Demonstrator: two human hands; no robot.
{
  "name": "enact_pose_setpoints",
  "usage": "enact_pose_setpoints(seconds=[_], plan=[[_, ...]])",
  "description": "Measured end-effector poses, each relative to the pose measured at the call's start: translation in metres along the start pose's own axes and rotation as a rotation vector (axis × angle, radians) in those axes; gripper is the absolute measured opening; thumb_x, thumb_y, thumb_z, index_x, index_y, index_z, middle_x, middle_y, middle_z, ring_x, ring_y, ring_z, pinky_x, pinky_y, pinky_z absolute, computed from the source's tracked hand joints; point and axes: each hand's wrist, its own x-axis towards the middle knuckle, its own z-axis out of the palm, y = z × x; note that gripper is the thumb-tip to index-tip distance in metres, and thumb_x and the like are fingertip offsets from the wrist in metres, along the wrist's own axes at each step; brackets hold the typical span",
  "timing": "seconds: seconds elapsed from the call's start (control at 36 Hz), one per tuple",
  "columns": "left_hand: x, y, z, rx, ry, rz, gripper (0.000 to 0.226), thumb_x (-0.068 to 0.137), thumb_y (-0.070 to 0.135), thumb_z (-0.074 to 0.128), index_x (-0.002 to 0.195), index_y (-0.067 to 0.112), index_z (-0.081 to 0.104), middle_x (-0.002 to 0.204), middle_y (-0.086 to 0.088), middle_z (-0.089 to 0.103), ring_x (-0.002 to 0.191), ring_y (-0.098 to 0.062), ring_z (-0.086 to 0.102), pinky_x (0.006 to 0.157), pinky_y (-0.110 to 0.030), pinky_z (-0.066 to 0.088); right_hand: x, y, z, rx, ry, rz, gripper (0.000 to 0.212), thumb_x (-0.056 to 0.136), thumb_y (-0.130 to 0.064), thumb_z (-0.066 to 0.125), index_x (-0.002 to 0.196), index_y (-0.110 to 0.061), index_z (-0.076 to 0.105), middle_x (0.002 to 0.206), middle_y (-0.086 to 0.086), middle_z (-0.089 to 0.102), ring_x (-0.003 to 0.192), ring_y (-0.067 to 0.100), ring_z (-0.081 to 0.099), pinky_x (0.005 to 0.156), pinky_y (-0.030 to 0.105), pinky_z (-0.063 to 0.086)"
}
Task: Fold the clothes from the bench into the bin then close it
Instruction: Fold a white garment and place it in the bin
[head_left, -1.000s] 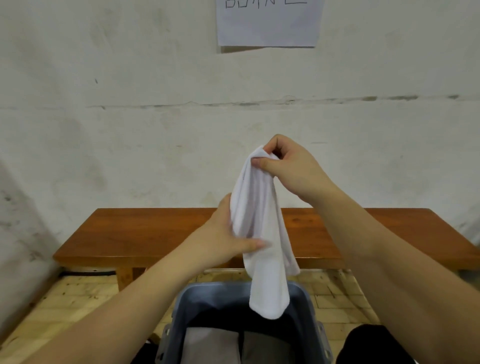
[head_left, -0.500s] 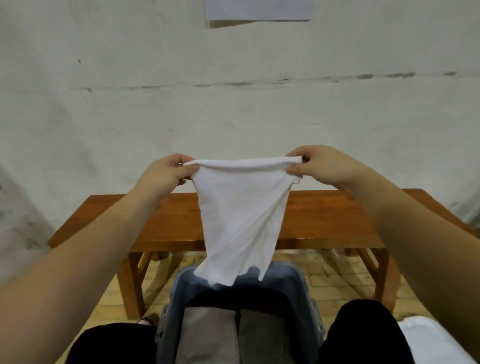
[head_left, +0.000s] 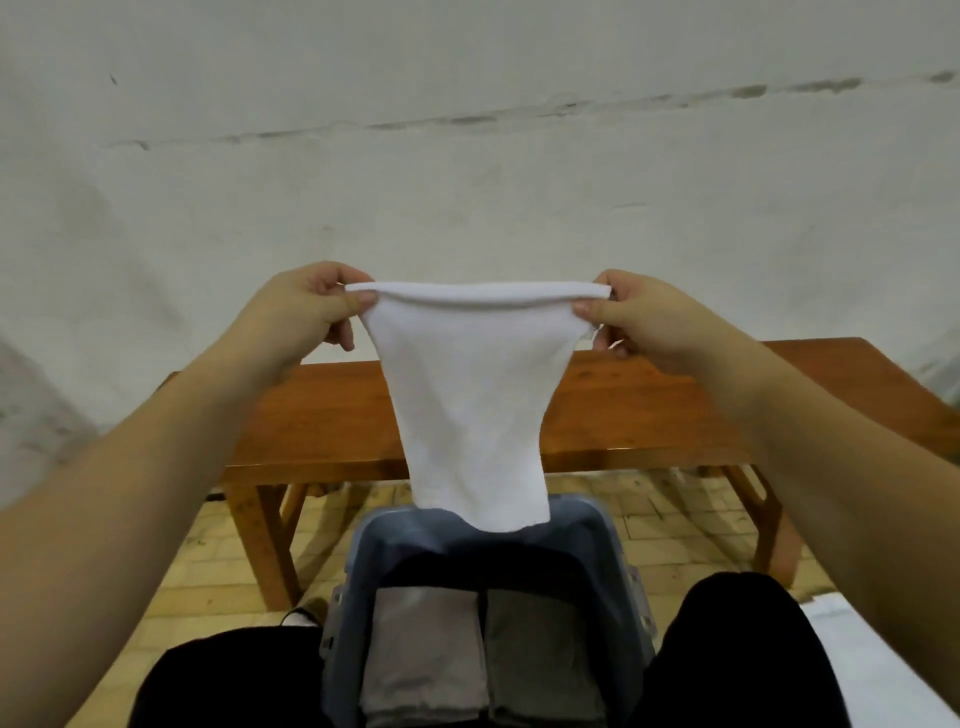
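Observation:
A white cloth (head_left: 475, 405) hangs folded in the air, stretched flat along its top edge. My left hand (head_left: 306, 312) pinches its top left corner and my right hand (head_left: 639, 317) pinches its top right corner. Its lower end dangles just above the far rim of a grey-blue bin (head_left: 597, 525) that stands between my knees. Two folded grey garments (head_left: 426, 660) lie side by side inside the bin. Behind it stands the brown wooden bench (head_left: 649, 410), with no clothes on the part I see.
A white wall rises right behind the bench. My black-trousered legs (head_left: 737, 654) flank the bin. Something white (head_left: 872, 660) lies at the lower right edge. The floor is yellowish brick.
The cloth went from hanging bunched under my right hand to being spread wide between both hands. My view has tilted further down and the cloth's lower end has swung to hang straighter.

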Motion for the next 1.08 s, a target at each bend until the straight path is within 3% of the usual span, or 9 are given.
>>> enact_pose_setpoints(seconds=[0.08,0.31,0.53,0.81,1.0,1.08], plan=[[0.004,-0.001,0.003,-0.078,-0.032,-0.021,0.007,0.093,0.017,0.064,0.097,0.016,0.07,0.08,-0.007,0.067,0.056,-0.02,0.059,0.067,-0.037,0.051,0.004,0.003,0.002,0.169,0.014,0.028,0.007,0.096,-0.019,0.062,0.091,-0.019,0.057,0.079,0.003,0.063,0.066,0.014,0.069,0.048,0.022,0.043],[0.036,0.005,0.013,-0.263,-0.077,-0.104,0.004,0.095,0.011,0.062,0.097,0.012,0.065,0.08,-0.008,0.072,0.069,-0.022,0.073,0.053,-0.023,0.05,0.025,-0.004,-0.006,0.316,0.103,-0.007,0.009,0.096,-0.017,0.063,0.092,-0.018,0.056,0.079,-0.003,0.068,0.07,0.013,0.071,0.052,0.021,0.046],[0.112,-0.017,0.04,-0.288,-0.072,-0.202,0.005,0.096,0.009,0.061,0.1,0.008,0.063,0.09,-0.014,0.069,0.073,-0.02,0.073,0.062,-0.026,0.058,0.091,0.012,-0.01,0.211,0.148,0.031,0.006,0.096,-0.017,0.063,0.093,-0.019,0.059,0.087,-0.002,0.068,0.078,0.014,0.072,0.061,0.022,0.052],[0.196,-0.07,0.09,-0.295,0.056,-0.236,0.01,0.095,0.004,0.061,0.087,0.011,0.062,0.087,-0.01,0.066,0.071,-0.015,0.068,0.073,-0.022,0.059,0.188,0.078,-0.001,0.137,0.258,0.119,0.005,0.098,-0.014,0.058,0.094,-0.018,0.059,0.1,0.004,0.067,0.096,0.017,0.068,0.092,0.035,0.056],[0.167,-0.109,0.114,-0.286,0.011,-0.258,0.003,0.092,0.009,0.066,0.091,0.013,0.066,0.089,-0.002,0.071,0.09,-0.019,0.072,0.081,-0.026,0.058,0.176,0.121,0.016,0.131,0.231,0.174,0.006,0.096,-0.017,0.06,0.101,-0.014,0.062,0.106,0.007,0.07,0.1,0.019,0.07,0.091,0.032,0.057],[0.132,-0.122,0.116,-0.067,-0.031,-0.257,0.006,0.094,0.024,0.064,0.097,0.022,0.069,0.089,0.007,0.072,0.08,-0.007,0.071,0.077,-0.022,0.057,0.143,0.138,0.028,0.113,0.196,0.215,0.01,0.097,-0.021,0.059,0.103,-0.016,0.064,0.101,0.003,0.073,0.096,0.017,0.07,0.088,0.034,0.056]])
